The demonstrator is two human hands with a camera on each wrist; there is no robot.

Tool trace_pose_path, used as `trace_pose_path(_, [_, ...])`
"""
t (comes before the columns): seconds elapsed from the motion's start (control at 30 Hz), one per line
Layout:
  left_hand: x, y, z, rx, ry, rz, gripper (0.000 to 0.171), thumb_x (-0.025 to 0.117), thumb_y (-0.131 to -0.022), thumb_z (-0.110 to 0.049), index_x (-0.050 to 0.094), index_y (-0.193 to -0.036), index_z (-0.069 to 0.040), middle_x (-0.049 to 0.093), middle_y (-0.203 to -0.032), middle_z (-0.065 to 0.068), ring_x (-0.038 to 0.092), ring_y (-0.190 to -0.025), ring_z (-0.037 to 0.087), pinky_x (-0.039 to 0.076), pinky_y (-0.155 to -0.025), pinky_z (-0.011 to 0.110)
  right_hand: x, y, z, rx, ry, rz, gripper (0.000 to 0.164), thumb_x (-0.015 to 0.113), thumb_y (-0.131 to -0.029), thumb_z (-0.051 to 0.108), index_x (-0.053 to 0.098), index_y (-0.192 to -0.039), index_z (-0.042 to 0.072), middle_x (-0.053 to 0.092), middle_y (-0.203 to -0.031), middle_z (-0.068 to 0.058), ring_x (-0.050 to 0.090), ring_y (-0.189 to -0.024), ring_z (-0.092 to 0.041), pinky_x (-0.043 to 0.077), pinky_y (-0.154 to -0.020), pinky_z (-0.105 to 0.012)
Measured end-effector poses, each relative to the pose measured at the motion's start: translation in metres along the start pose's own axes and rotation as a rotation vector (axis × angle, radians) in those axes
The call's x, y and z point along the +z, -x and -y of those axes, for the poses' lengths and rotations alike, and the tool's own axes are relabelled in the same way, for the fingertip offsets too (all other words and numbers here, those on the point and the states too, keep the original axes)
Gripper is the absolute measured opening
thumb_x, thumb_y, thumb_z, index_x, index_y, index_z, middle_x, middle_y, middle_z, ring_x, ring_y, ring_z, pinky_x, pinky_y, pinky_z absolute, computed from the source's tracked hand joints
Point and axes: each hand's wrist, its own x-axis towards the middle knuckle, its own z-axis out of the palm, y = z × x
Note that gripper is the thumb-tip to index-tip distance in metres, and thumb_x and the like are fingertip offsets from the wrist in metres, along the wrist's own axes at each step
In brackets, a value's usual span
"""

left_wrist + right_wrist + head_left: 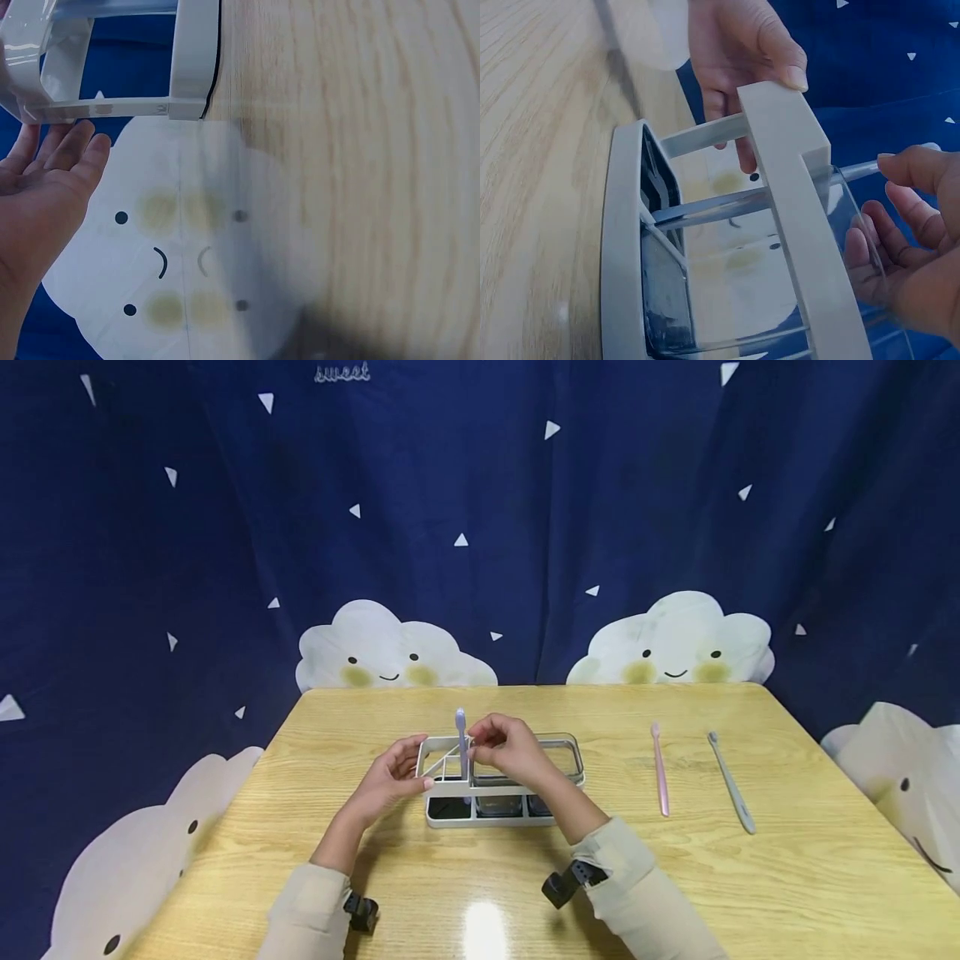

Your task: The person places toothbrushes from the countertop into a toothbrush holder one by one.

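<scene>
A white toothbrush holder with a divided top frame stands on the table. My left hand grips its left end, thumb at the front corner and fingers along the side and back. A purple toothbrush stands upright in a top slot, head up. In the right wrist view its handle runs down inside the frame. My right hand pinches this toothbrush between thumb and fingers below the head. Beside it, a clear cup sits in the holder, partly behind the right hand.
To the right, a pink toothbrush and a grey-green toothbrush lie on the wooden table. Behind the table hangs a dark blue curtain with white triangles and clouds. A small camera is strapped to each wrist.
</scene>
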Motion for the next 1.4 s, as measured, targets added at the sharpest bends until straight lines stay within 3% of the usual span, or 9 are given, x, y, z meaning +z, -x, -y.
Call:
trace_pose_path(0.27, [-0.001,-0.001,0.0,0.002,0.002,0.003,0.07,0.07,-0.076,0.007,0.037,-0.137,0.001,0.044,-0.132,0.025,0.034,-0.126,0.044,0.031,-0.104,0.039,-0.016,0.006,0.005,0.002,-0.018,-0.022,0.023,0.068,-0.081,-0.001,0.061,-0.102,-0.001,0.059,-0.095,-0.021,0.054,-0.083,-0.025,0.047,-0.068,-0.029])
trace_pose_path(0.4, [-0.002,0.0,0.0,0.0,-0.001,0.005,0.07,0.07,-0.076,0.006,0.037,-0.137,0.001,0.044,-0.132,0.025,0.034,-0.125,0.044,0.031,-0.104,0.04,-0.025,0.015,0.024,0.0,-0.01,-0.01,0.023,0.065,-0.081,-0.003,0.059,-0.104,-0.005,0.057,-0.096,-0.024,0.054,-0.085,-0.029,0.046,-0.067,-0.029])
trace_pose_path(0.63, [-0.002,-0.001,0.001,0.001,0.005,0.007,0.07,0.071,-0.076,0.006,0.036,-0.137,0.002,0.044,-0.132,0.025,0.034,-0.125,0.043,0.031,-0.104,0.041,-0.037,0.026,0.044,0.018,0.024,0.014,0.024,0.064,-0.082,-0.004,0.059,-0.105,-0.006,0.058,-0.093,-0.015,0.054,-0.085,-0.03,0.046,-0.068,-0.028])
trace_pose_path(0.87, [-0.001,-0.001,0.0,-0.002,-0.017,0.003,0.07,0.071,-0.076,0.006,0.037,-0.137,0.001,0.044,-0.132,0.024,0.042,-0.122,0.032,0.032,-0.103,0.04,-0.049,0.025,0.034,-0.011,0.005,0.032,0.027,0.066,-0.08,-0.004,0.059,-0.106,-0.007,0.058,-0.094,-0.014,0.055,-0.085,-0.031,0.048,-0.071,-0.031])
trace_pose_path(1.07, [-0.001,-0.001,0.001,0.005,0.004,0.005,0.07,0.07,-0.076,0.007,0.036,-0.137,0.002,0.044,-0.132,0.025,0.035,-0.125,0.043,0.031,-0.103,0.041,-0.059,0.017,0.003,-0.07,0.007,0.054,0.028,0.07,-0.081,0.006,0.061,-0.106,-0.001,0.059,-0.096,-0.015,0.057,-0.083,-0.026,0.051,-0.069,-0.03])
trace_pose_path(1.4, [-0.001,-0.001,0.002,0.01,0.01,0.005,0.07,0.07,-0.075,0.008,0.036,-0.137,0.003,0.044,-0.131,0.026,0.033,-0.124,0.045,0.031,-0.103,0.041,-0.072,0.022,0.005,-0.092,0.018,0.126,0.032,0.069,-0.082,0.005,0.059,-0.112,-0.002,0.059,-0.1,-0.019,0.057,-0.086,-0.028,0.05,-0.072,-0.031])
